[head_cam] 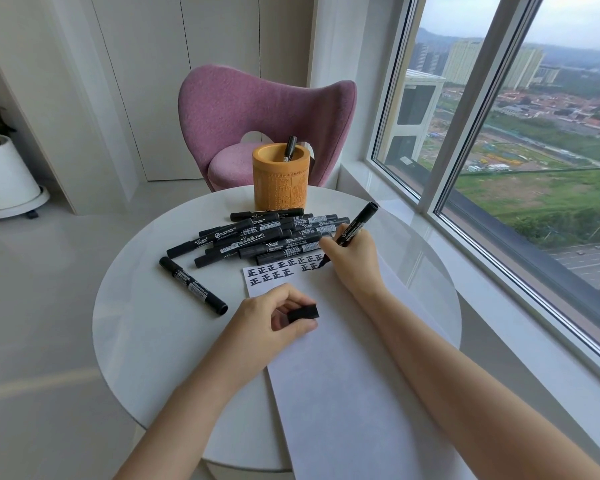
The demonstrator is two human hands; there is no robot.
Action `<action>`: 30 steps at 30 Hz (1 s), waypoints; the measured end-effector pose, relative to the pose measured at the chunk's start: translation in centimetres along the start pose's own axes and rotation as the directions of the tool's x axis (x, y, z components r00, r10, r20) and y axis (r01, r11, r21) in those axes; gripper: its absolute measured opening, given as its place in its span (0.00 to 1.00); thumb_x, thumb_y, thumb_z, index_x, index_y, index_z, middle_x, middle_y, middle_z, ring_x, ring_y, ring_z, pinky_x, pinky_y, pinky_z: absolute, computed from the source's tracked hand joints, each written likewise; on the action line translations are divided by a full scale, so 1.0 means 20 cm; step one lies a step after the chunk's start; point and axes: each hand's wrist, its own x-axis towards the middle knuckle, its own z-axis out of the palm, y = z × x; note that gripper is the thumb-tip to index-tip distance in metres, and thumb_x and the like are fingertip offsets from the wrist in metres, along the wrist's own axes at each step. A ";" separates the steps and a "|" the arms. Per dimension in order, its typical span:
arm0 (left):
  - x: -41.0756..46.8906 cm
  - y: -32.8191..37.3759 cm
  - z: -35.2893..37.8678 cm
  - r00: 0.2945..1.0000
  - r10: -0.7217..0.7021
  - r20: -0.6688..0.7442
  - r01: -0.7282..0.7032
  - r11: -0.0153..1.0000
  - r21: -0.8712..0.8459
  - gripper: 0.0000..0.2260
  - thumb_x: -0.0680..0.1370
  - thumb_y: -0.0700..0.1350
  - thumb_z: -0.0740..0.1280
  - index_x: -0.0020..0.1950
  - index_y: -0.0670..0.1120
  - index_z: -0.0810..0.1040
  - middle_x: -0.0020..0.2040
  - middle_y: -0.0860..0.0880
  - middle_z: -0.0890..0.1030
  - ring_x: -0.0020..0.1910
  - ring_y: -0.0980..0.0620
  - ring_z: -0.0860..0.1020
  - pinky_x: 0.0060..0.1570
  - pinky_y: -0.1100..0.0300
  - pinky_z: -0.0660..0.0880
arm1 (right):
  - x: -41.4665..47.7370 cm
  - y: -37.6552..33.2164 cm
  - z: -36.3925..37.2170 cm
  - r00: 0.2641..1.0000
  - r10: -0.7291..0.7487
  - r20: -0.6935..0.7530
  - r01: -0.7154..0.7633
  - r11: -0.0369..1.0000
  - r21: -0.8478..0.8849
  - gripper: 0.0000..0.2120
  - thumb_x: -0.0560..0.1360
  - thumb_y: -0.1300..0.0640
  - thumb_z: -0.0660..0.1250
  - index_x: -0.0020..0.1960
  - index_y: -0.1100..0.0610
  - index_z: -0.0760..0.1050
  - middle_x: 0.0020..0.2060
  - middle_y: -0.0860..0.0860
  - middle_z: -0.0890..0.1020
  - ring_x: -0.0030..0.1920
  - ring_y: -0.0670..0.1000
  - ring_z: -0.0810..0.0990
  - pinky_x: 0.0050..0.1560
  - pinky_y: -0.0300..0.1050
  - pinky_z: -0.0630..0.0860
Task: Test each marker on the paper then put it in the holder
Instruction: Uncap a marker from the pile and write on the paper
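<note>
Round white tabletop (pixel 146 323) by a big window (pixel 534 133), pink chair (pixel 257 109) parked behind it, marker tip down on paper.
An uncapped marker (pixel 355 230) is gripped in the right hand (pixel 352 261), its tip set on the paper (pixel 343 393) right beside the rows of black characters. The cap (pixel 302 312) is pinched in the curled fingers (pixel 291 296) of the left hand (pixel 271 317), near the paper's left edge. One marker (pixel 290 147) is stood in the tan holder (pixel 280 178) at the far side. A pile of capped markers (pixel 267 237) is spread between holder and paper, with a stray marker (pixel 193 285) lying apart to the left.
</note>
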 end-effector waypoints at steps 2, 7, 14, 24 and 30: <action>0.00 0.00 0.00 1.000 0.002 0.002 -0.002 1.000 -0.008 0.07 0.71 0.42 0.73 0.46 0.53 0.80 0.43 0.54 0.82 0.42 0.53 0.78 0.42 0.70 0.72 | 0.00 0.00 0.00 1.000 -0.006 -0.001 0.006 1.000 -0.001 0.16 0.71 0.67 0.64 0.30 0.57 0.61 0.23 0.46 0.61 0.24 0.43 0.59 0.26 0.37 0.56; 0.00 0.00 0.00 1.000 0.008 0.008 -0.008 1.000 0.002 0.07 0.72 0.43 0.73 0.47 0.53 0.80 0.44 0.54 0.83 0.44 0.52 0.78 0.45 0.67 0.73 | 0.01 0.01 0.00 0.999 0.027 -0.020 -0.026 0.999 0.034 0.19 0.71 0.66 0.65 0.28 0.54 0.59 0.22 0.44 0.62 0.24 0.43 0.59 0.26 0.36 0.57; 0.00 0.00 0.00 0.999 0.028 -0.020 -0.028 0.999 0.017 0.07 0.72 0.43 0.73 0.47 0.53 0.80 0.43 0.56 0.82 0.41 0.52 0.77 0.42 0.74 0.71 | 0.04 0.01 -0.03 0.987 0.159 0.015 -0.157 0.950 0.271 0.22 0.74 0.59 0.70 0.29 0.51 0.59 0.20 0.45 0.61 0.24 0.47 0.58 0.27 0.41 0.56; 0.00 0.01 -0.01 0.968 0.105 -0.227 -0.111 0.994 -0.014 0.07 0.73 0.43 0.72 0.47 0.54 0.80 0.41 0.60 0.82 0.33 0.59 0.73 0.36 0.71 0.68 | -0.05 -0.15 -0.15 0.956 0.207 0.206 -0.281 0.846 0.454 0.12 0.76 0.53 0.68 0.40 0.62 0.74 0.24 0.53 0.65 0.25 0.49 0.63 0.24 0.34 0.64; 0.00 0.02 -0.03 0.959 0.001 -0.283 -0.051 0.984 -0.168 0.09 0.71 0.42 0.74 0.47 0.54 0.79 0.44 0.57 0.84 0.44 0.49 0.80 0.43 0.62 0.72 | -0.20 -0.22 -0.15 0.962 0.201 0.184 -0.266 0.839 0.474 0.19 0.75 0.57 0.69 0.32 0.53 0.62 0.24 0.49 0.58 0.27 0.49 0.54 0.26 0.38 0.53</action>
